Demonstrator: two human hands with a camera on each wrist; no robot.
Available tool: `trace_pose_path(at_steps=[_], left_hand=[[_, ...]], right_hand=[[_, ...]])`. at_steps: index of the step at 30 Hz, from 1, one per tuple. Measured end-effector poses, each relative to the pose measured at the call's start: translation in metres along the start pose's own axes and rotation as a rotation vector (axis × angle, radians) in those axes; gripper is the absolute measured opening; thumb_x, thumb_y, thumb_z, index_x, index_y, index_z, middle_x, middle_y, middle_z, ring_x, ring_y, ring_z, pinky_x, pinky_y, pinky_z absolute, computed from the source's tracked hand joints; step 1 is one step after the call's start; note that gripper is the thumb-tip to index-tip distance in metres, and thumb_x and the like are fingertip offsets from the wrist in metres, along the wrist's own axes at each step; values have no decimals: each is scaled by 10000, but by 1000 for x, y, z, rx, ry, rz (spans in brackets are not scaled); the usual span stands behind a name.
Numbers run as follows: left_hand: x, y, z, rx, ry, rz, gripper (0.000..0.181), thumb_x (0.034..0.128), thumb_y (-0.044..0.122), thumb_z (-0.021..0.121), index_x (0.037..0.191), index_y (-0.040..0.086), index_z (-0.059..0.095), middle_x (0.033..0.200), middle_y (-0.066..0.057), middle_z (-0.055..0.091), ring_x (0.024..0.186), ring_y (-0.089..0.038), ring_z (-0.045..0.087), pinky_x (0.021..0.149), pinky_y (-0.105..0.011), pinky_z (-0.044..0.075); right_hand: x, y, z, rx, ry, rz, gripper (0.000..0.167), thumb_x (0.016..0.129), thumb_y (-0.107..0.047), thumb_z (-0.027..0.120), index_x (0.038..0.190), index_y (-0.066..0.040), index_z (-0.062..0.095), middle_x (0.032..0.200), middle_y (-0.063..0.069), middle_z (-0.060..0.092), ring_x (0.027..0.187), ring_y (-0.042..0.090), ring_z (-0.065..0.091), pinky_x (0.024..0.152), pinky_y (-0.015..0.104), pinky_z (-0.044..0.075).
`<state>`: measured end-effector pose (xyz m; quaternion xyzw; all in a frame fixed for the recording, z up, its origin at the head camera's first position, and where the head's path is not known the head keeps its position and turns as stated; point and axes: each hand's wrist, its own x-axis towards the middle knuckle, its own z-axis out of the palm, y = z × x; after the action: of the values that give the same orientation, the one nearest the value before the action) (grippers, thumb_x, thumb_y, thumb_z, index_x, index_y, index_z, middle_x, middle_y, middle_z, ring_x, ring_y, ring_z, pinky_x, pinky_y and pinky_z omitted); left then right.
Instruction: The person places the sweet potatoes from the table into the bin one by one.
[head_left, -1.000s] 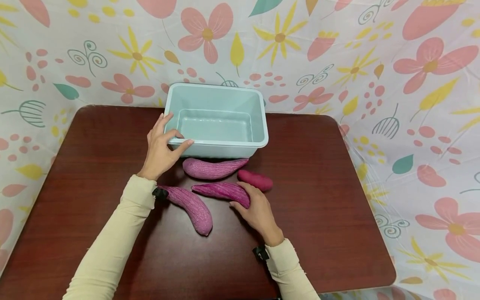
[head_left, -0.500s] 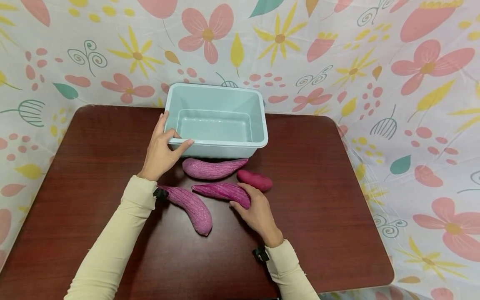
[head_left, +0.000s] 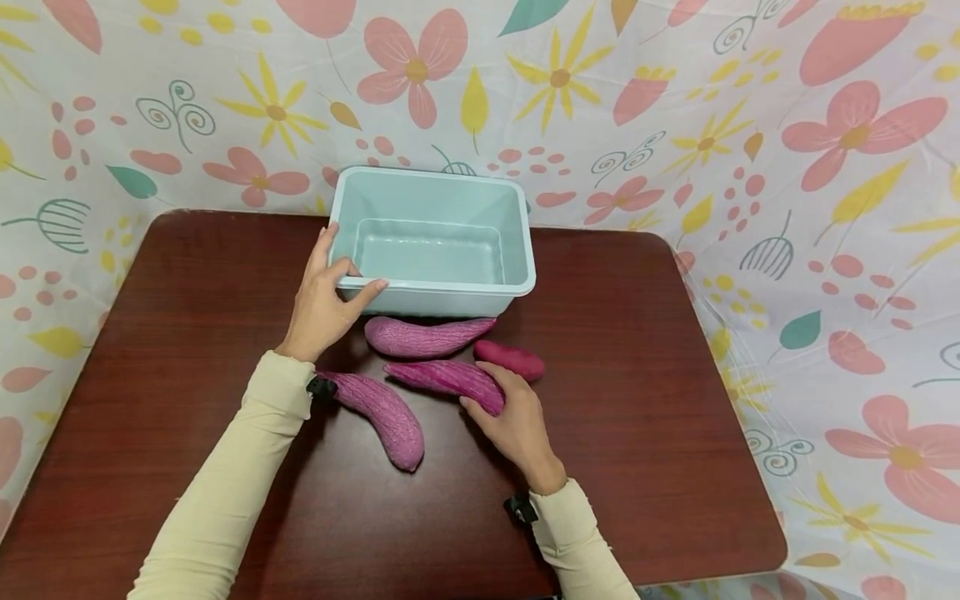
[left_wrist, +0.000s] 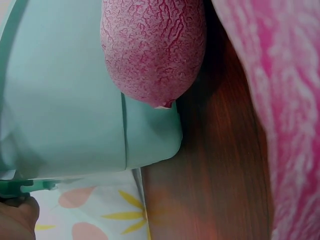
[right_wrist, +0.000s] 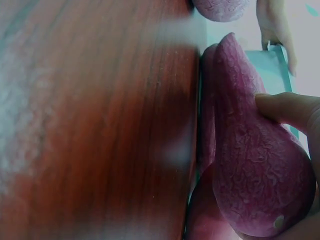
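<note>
My left hand (head_left: 318,308) grips the near left corner of a light blue plastic bin (head_left: 435,287), its fingers at the rim. My right hand (head_left: 517,425) holds the thick end of a striped purple eggplant (head_left: 446,377) between thumb and fingers, as the right wrist view also shows. A second eggplant (head_left: 420,337) lies along the bin's front wall. The third eggplant (head_left: 382,421) lies by my left wrist, its narrow end partly hidden behind the wrist camera. Beside the held eggplant is a short magenta sweet potato (head_left: 512,360).
The bin stands at the back of a dark brown wooden table (head_left: 637,417), with nothing in it. Behind the table hangs a white floral cloth (head_left: 675,108).
The eggplant in my right hand has turned and shifted slightly to the right. My left hand stays on the bin's rim, its upper fingers a little straighter than a second ago.
</note>
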<state>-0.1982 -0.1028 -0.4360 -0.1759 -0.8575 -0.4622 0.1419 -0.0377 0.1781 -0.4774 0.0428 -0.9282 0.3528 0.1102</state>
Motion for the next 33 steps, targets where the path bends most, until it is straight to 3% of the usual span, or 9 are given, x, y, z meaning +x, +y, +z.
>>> trace_pose_path(at_steps=[8, 15, 21, 33], left_hand=[[0, 0, 3, -17, -10, -11, 419, 900, 423, 754, 811, 59, 567, 1693, -46, 209, 1594, -196, 117, 983, -577, 420], [0, 0, 2, -24, 2, -10, 422, 890, 401, 770, 795, 43, 568, 1688, -60, 221, 1593, -191, 122, 1046, -587, 390], [0, -1, 4, -18, -3, -7, 425, 897, 409, 761, 808, 40, 570, 1693, -45, 209, 1590, -228, 147, 862, -528, 453], [0, -3, 3, -16, 9, -8, 435, 887, 429, 766, 803, 53, 564, 1689, -52, 222, 1590, -238, 151, 1024, -594, 404]], right_hand=[[2, -2, -7, 49, 42, -13, 537, 807, -262, 858, 1292, -145, 661, 1291, 53, 698, 1208, 251, 655, 1027, 445, 498], [7, -3, -12, 79, 38, -39, 540, 820, -269, 848, 1305, -132, 652, 1311, 20, 688, 1224, 208, 644, 1045, 413, 491], [10, -1, -14, 68, 52, -53, 540, 817, -260, 850, 1303, -126, 656, 1290, 16, 695, 1202, 218, 644, 1043, 414, 495], [17, -5, -18, 46, 54, -84, 553, 824, -289, 844, 1324, -159, 647, 1258, 25, 704, 1168, 217, 651, 1020, 415, 499]])
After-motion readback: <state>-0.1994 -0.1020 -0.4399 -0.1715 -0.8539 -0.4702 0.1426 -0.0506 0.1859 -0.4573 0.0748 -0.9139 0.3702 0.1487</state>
